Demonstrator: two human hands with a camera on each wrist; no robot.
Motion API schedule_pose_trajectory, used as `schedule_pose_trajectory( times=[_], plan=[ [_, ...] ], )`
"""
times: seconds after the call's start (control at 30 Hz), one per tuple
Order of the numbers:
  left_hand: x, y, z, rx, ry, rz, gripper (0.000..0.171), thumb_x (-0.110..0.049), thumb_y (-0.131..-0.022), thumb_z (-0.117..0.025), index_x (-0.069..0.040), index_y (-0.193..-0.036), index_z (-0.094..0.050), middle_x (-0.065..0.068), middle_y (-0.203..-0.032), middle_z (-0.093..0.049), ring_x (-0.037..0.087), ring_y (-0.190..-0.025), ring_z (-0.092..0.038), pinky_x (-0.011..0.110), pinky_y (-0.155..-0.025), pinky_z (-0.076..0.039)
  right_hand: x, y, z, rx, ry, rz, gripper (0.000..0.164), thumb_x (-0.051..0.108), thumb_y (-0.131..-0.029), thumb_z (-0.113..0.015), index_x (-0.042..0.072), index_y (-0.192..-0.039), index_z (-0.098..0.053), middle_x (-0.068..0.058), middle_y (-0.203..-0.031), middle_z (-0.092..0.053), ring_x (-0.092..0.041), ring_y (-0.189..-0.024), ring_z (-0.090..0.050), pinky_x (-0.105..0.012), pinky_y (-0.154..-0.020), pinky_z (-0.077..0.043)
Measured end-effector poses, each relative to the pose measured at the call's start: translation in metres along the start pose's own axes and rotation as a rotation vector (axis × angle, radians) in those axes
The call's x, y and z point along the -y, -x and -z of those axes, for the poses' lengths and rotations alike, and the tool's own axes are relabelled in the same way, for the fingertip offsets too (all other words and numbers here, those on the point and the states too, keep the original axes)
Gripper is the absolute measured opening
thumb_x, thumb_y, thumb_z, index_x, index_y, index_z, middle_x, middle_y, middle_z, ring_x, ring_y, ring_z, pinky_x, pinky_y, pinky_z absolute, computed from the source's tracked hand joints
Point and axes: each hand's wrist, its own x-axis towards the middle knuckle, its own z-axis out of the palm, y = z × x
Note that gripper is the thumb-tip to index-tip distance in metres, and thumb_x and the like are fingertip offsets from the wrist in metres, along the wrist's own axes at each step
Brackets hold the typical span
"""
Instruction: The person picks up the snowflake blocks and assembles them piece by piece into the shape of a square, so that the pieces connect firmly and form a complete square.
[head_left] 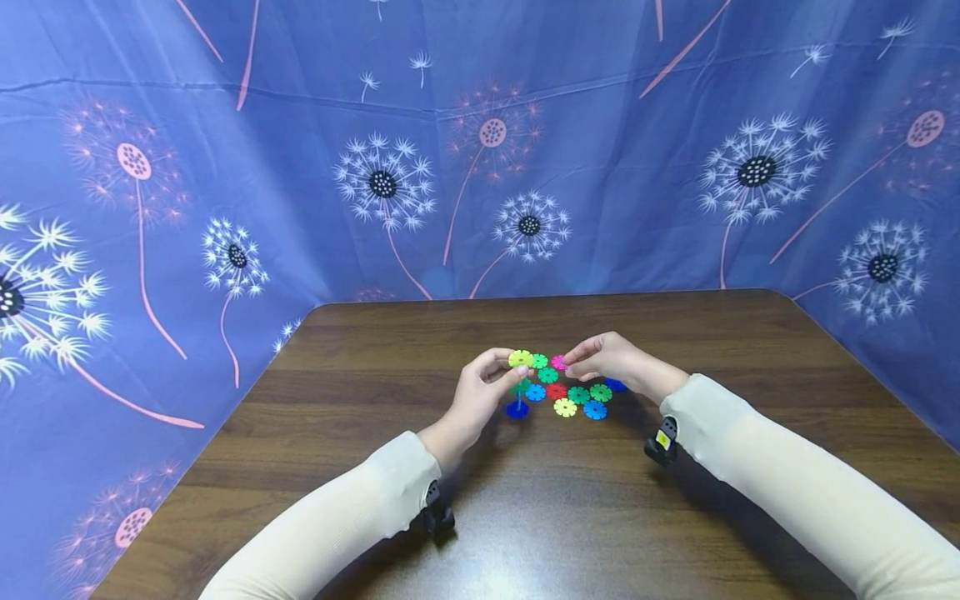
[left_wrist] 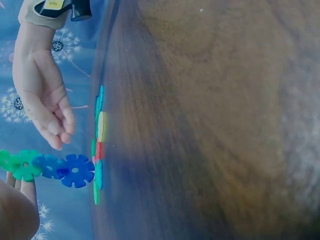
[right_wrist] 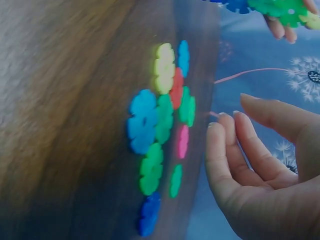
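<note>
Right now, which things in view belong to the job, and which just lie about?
Likely in the job:
left hand, pinching a joined chain of yellow, green and blue notched plastic discs
right hand, empty
loose multicoloured notched plastic discs

Just around:
brown wooden table
blue dandelion-print cloth
black wrist devices

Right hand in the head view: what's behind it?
Past the right hand show a pink notched disc and a dark blue one. A green disc beside the pink one in the right wrist view seems covered here; anything else is hidden.
</note>
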Motion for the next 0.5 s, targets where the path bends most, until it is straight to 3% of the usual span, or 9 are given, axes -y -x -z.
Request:
schedule_pose_trajectory(
  times=[0.13,0.3,0.5],
  plan=[
    [-0.001,0.000,-0.001,-0.014,-0.004,0.003,0.022,-0.006,-0.090,-0.067,0.005,-0.109,-0.062,0.012,-0.096,-0.073,0.042,-0.101,-0.066,0.025,-0.081,-0.055,-0.007,-0.002,0.000,0.011,0.052,-0.005,0.033,0.005,-0.086,-0.070,-0.011,-0.114,-0.063,-0.018,-0.107,-0.071,-0.013,-0.087,-0.067,-0.043,-0.092,-0.053],
    [0.000,0.000,-0.001,-0.061,-0.040,0.010,0.020,-0.009,-0.090,-0.068,0.004,-0.105,-0.065,0.019,-0.096,-0.073,0.035,-0.097,-0.069,0.023,-0.074,-0.053,-0.013,-0.004,-0.003,-0.008,0.106,-0.002,0.030,0.002,-0.082,-0.073,-0.010,-0.108,-0.065,-0.012,-0.095,-0.072,-0.014,-0.084,-0.066,-0.038,-0.087,-0.054],
    [0.002,-0.002,-0.001,-0.108,-0.061,0.036,0.021,-0.009,-0.090,-0.069,0.006,-0.103,-0.065,0.015,-0.091,-0.075,0.012,-0.082,-0.070,0.021,-0.062,-0.047,-0.017,-0.005,-0.006,0.018,0.199,0.020,0.034,0.001,-0.075,-0.079,-0.006,-0.106,-0.067,-0.015,-0.100,-0.066,-0.017,-0.088,-0.058,-0.028,-0.077,-0.052]
  ],
)
